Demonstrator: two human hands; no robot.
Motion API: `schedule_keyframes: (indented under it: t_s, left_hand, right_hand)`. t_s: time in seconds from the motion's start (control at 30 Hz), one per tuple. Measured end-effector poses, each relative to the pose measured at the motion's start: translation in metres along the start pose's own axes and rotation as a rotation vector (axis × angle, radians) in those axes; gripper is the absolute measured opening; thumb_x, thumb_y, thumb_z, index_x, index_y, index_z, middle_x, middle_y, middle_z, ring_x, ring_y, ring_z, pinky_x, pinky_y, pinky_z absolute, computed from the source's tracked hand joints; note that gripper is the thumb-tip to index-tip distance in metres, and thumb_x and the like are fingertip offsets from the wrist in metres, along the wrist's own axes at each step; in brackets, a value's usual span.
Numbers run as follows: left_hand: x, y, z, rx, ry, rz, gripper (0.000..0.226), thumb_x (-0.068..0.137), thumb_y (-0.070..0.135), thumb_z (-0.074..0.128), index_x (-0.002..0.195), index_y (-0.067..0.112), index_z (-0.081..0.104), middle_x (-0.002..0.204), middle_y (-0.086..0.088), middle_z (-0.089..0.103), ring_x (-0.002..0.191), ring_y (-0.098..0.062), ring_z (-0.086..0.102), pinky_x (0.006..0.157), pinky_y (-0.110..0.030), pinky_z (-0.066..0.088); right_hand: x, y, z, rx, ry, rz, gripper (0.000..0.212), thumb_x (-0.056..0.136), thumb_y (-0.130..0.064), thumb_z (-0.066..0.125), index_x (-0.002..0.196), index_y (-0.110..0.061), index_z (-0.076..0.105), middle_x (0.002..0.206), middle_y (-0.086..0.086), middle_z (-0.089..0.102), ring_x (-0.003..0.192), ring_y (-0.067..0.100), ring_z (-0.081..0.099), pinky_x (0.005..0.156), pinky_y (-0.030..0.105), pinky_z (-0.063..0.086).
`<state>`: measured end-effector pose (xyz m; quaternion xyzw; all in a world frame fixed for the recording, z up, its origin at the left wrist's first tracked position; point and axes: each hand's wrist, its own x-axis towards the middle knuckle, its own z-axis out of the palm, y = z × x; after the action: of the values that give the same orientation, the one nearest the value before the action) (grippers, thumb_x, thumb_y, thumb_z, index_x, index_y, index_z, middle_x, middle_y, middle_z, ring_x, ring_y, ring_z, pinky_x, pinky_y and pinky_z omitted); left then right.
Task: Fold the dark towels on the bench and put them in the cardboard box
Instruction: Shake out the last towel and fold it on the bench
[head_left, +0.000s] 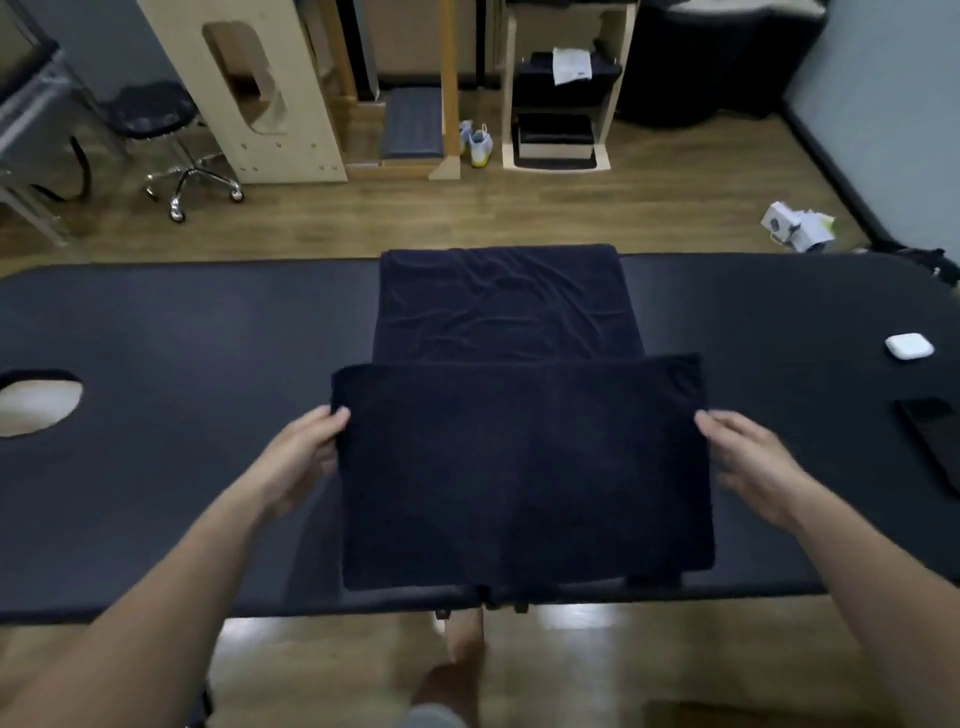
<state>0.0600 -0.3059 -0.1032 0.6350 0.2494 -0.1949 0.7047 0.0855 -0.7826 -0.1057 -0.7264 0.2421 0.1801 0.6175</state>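
Observation:
A folded dark towel (524, 467) lies on the near half of the black padded bench (182, 415), its front edge reaching the bench rim. My left hand (304, 457) holds the towel's left edge near the far corner, and the cloth covers my thumb. My right hand (748, 457) is at the towel's right edge with straight fingers, the tips just touching the cloth. A second dark towel (501, 301) lies spread and wrinkled behind the first, reaching the far edge of the bench. No cardboard box is plainly in view.
A white earbud case (909, 345) and a dark phone (935, 441) lie on the bench at the right. The face hole (36, 400) is at the left end. Beyond the bench are a wheeled stool (171, 135), wooden racks and a wood floor.

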Motion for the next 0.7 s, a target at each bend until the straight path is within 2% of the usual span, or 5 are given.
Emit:
schedule_keyframes:
  t_s: [0.17, 0.33, 0.47, 0.57, 0.7]
  left_hand:
    - [0.039, -0.055, 0.007, 0.158, 0.038, -0.22, 0.022, 0.09, 0.026, 0.071, 0.111, 0.02, 0.072, 0.111, -0.002, 0.075, 0.1, -0.021, 0.072, 0.091, -0.039, 0.054]
    - [0.018, -0.063, 0.012, 0.213, 0.029, -0.265, 0.018, 0.089, 0.029, 0.07, 0.106, 0.023, 0.072, 0.101, 0.008, 0.076, 0.089, -0.009, 0.073, 0.071, -0.022, 0.054]
    - [-0.002, -0.065, 0.016, 0.192, 0.058, -0.236, 0.018, 0.093, 0.022, 0.066, 0.11, 0.021, 0.072, 0.103, 0.007, 0.077, 0.093, -0.013, 0.073, 0.085, -0.034, 0.056]
    - [-0.015, -0.059, 0.016, 0.009, 0.121, -0.113, 0.025, 0.091, 0.015, 0.063, 0.116, 0.015, 0.07, 0.112, -0.002, 0.075, 0.104, -0.021, 0.071, 0.095, -0.041, 0.05]
    - [-0.041, -0.093, 0.017, 0.027, 0.112, -0.16, 0.026, 0.097, 0.024, 0.057, 0.121, 0.021, 0.065, 0.114, 0.004, 0.074, 0.106, -0.016, 0.069, 0.089, -0.035, 0.05]
  right_hand:
    - [0.031, 0.068, 0.033, -0.262, 0.118, 0.204, 0.042, 0.079, -0.043, 0.077, 0.115, -0.025, 0.066, 0.106, -0.005, 0.07, 0.096, 0.021, 0.067, 0.09, 0.045, 0.054]
    - [0.018, 0.069, 0.022, -0.26, 0.062, 0.237, 0.027, 0.086, -0.038, 0.072, 0.106, -0.021, 0.07, 0.097, -0.004, 0.074, 0.089, 0.02, 0.07, 0.077, 0.036, 0.055]
    - [0.006, 0.063, 0.013, -0.276, 0.022, 0.198, 0.02, 0.092, -0.026, 0.066, 0.11, -0.018, 0.068, 0.103, -0.001, 0.073, 0.093, 0.016, 0.068, 0.081, 0.033, 0.052]
    - [-0.011, 0.053, 0.003, -0.088, 0.116, 0.094, 0.033, 0.076, -0.03, 0.075, 0.096, -0.008, 0.064, 0.098, 0.007, 0.074, 0.09, 0.022, 0.069, 0.078, 0.037, 0.052]
    - [-0.046, 0.082, -0.002, -0.029, 0.081, 0.126, 0.02, 0.093, -0.017, 0.063, 0.11, -0.006, 0.063, 0.102, 0.003, 0.071, 0.094, 0.019, 0.067, 0.075, 0.031, 0.051]
